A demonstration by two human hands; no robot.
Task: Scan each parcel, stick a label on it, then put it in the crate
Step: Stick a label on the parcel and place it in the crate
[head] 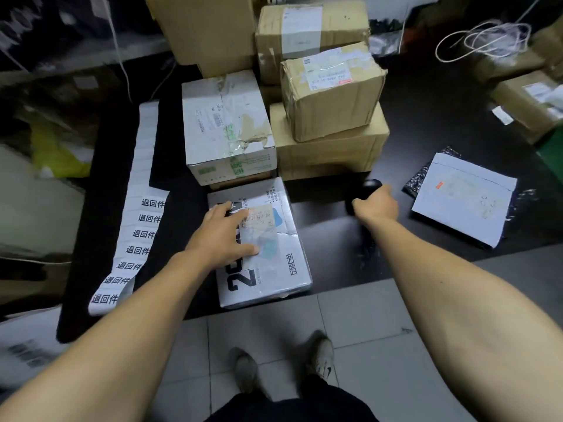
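Left hand [224, 236] lies flat with straight fingers on the white parcel [268, 263] at the front edge of the black table [426, 117] — it presses near the shipping label. Right hand [376, 205] is curled around the black scanner [367, 190], just right of the parcel. A strip of labels [137, 208] lies to the left — no crate can be told.

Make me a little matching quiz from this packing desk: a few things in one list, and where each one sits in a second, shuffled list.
Things:
1. label strip
2. black scanner
3. white printed parcel
4. flat grey mailer

Places:
A. under the left hand
B. far right of the desk, alone
C. gripped in the right hand
D. left edge of the desk, hanging over the front

Pairs: 1-D, 2-C, 3-A, 4-B
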